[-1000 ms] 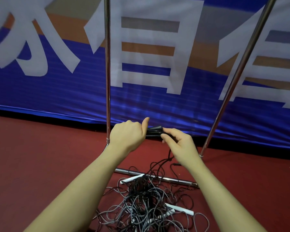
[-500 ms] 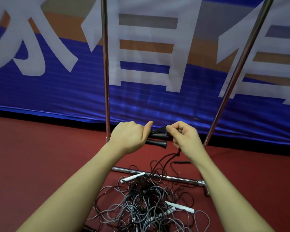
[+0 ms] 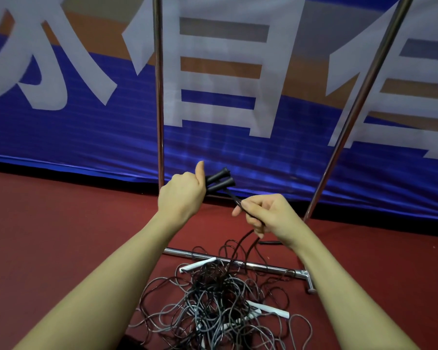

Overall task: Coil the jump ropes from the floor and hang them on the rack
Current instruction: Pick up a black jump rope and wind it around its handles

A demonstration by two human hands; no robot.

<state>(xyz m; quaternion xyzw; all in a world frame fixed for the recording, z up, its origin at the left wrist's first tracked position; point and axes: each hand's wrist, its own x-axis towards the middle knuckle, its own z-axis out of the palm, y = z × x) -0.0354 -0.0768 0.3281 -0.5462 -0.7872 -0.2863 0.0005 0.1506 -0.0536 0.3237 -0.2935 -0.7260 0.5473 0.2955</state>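
A person's left hand point(image 3: 181, 195) grips two black handles point(image 3: 219, 180) side by side, thumb raised. The right hand point(image 3: 266, 214) pinches the black cord point(image 3: 234, 198) running down from them. Below, a tangle of ropes point(image 3: 213, 304) lies on the red floor point(image 3: 61, 236) against the rack point(image 3: 159, 97).

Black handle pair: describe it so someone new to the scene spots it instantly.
Start at the chrome rack in front of the blue banner. Just right of its left upright, above the rope pile on the red floor, the left hand grips two black handles side by side. The pile's handles are white; these are black and lifted.
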